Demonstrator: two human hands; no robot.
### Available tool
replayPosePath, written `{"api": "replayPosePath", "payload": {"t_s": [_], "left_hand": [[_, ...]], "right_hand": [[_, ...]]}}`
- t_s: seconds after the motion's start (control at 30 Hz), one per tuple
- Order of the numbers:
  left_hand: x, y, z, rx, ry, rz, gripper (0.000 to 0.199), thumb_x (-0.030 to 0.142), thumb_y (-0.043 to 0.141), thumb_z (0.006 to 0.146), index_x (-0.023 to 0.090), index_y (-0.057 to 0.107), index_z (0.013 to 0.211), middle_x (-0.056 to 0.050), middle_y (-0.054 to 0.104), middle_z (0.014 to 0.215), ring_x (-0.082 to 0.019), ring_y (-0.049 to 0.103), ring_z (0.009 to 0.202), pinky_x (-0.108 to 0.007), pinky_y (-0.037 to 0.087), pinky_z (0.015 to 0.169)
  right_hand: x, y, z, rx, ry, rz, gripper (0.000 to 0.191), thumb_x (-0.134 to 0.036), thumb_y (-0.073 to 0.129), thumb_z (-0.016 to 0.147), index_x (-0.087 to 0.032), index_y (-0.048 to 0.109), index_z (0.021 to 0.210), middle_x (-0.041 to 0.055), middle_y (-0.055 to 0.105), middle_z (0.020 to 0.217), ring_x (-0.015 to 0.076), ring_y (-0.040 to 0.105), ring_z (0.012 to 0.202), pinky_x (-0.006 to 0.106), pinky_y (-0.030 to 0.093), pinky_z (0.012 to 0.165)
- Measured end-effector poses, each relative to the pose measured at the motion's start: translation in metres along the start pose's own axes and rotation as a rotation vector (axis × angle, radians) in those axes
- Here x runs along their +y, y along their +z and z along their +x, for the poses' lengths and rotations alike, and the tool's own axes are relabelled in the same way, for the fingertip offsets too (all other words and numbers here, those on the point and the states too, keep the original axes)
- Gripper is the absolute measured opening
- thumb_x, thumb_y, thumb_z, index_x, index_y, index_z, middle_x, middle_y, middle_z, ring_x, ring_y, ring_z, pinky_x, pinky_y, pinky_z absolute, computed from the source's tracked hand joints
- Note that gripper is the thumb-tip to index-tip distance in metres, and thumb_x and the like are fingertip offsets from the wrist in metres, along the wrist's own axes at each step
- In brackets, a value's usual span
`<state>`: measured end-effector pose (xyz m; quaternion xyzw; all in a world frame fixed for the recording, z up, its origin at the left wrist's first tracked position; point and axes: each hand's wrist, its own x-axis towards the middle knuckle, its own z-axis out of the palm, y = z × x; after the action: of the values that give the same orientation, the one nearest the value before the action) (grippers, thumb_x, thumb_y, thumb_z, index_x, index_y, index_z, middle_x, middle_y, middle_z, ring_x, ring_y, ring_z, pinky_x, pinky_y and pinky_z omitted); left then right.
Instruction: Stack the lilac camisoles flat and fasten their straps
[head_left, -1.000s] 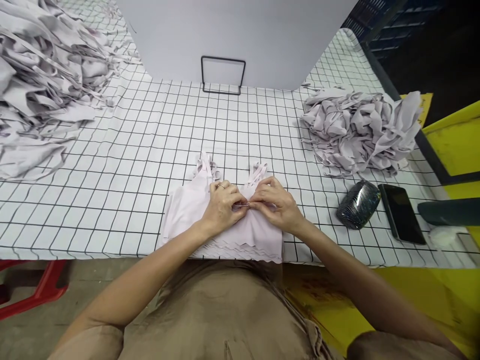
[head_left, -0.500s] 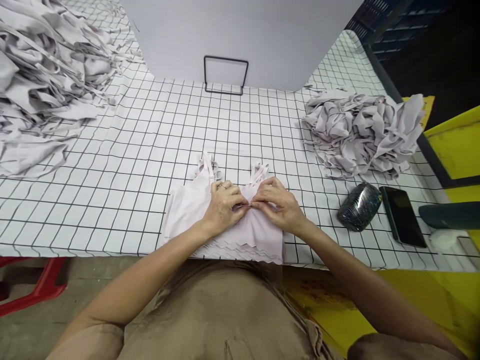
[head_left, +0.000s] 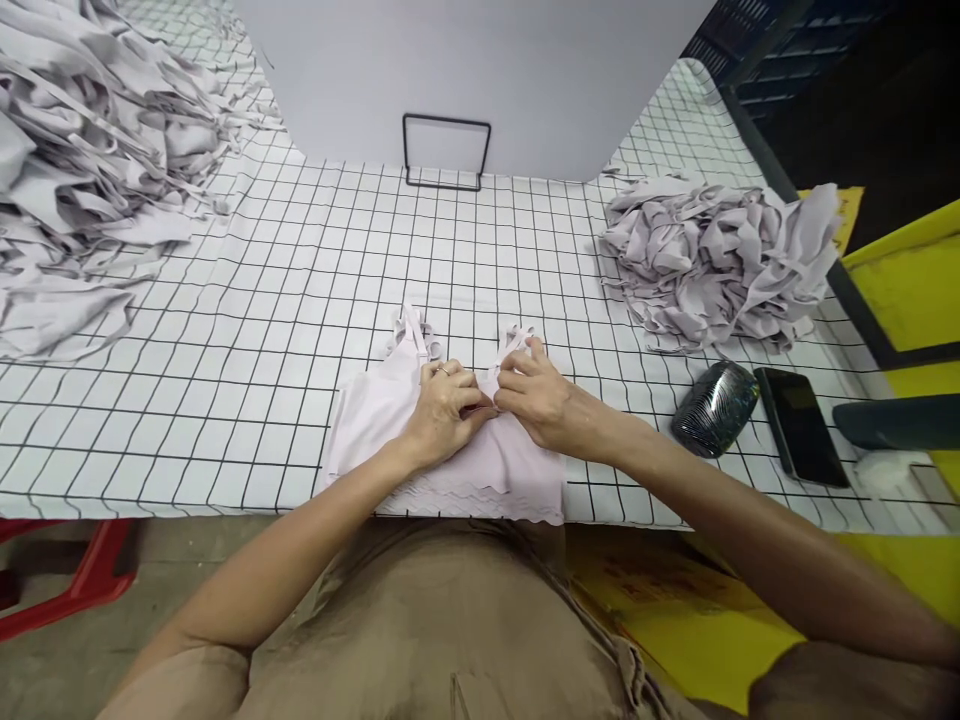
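- One table under checked cloth [head_left: 262, 270] supports the garment stack [head_left: 525, 470], which lies at its near edge; the concrete floor [head_left: 187, 560] shows below left.
- Pale board [head_left: 465, 60]: beyond the stack.
- Larger cloth heap [head_left: 97, 130]: far left of it; smaller heap [head_left: 720, 260]: right, beyond.
- Right hand [head_left: 551, 405]: just rolled over, forefinger raised near a strap; whether its fingertips hold fabric, I cannot tell.
- Left hand [head_left: 442, 415]: narrow pinch on the stack's upper fabric, unchanged, so it probably does the steadying.
- Phone [head_left: 802, 425], glossy dark object [head_left: 716, 408]: right of the stack.
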<state>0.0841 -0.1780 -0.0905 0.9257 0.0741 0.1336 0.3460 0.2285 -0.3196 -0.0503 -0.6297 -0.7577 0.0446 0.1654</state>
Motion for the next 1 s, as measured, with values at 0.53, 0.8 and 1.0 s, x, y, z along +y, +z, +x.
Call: {"api": "replayPosePath", "payload": {"t_s": [0.53, 0.8, 1.0], "left_hand": [[-0.002, 0.001, 0.001, 0.032, -0.012, 0.002, 0.019, 0.024, 0.080, 0.083, 0.022, 0.067, 0.096, -0.002, 0.074, 0.094, -0.024, 0.060, 0.095, -0.042, 0.037, 0.091], [-0.004, 0.006, 0.003, 0.018, 0.004, 0.053, 0.021, 0.027, 0.081, 0.083, 0.022, 0.067, 0.099, -0.003, 0.074, 0.095, -0.025, 0.062, 0.095, -0.044, 0.042, 0.092], [0.014, -0.035, -0.014, 0.080, 0.146, 0.267, 0.053, 0.039, 0.069, 0.093, 0.015, 0.054, 0.138, -0.015, 0.066, 0.132, -0.032, 0.054, 0.133, -0.057, 0.029, 0.120]], "right_hand": [[0.093, -0.047, 0.044, -0.057, 0.372, 0.217, 0.049, -0.051, 0.048, 0.102, -0.023, 0.076, 0.074, 0.0033, 0.049, 0.070, 0.0232, 0.050, 0.085, 0.058, 0.036, 0.100], [0.112, -0.023, 0.036, -0.004, 0.423, 0.145, 0.040, -0.040, 0.051, 0.101, -0.019, 0.075, 0.078, 0.0049, 0.059, 0.074, 0.0243, 0.052, 0.093, 0.059, 0.034, 0.102], [0.057, -0.007, 0.003, 0.317, 0.482, 0.169, 0.032, -0.028, 0.045, 0.103, -0.019, 0.073, 0.117, 0.0111, 0.072, 0.123, 0.0251, 0.060, 0.119, 0.048, 0.045, 0.106]]}}
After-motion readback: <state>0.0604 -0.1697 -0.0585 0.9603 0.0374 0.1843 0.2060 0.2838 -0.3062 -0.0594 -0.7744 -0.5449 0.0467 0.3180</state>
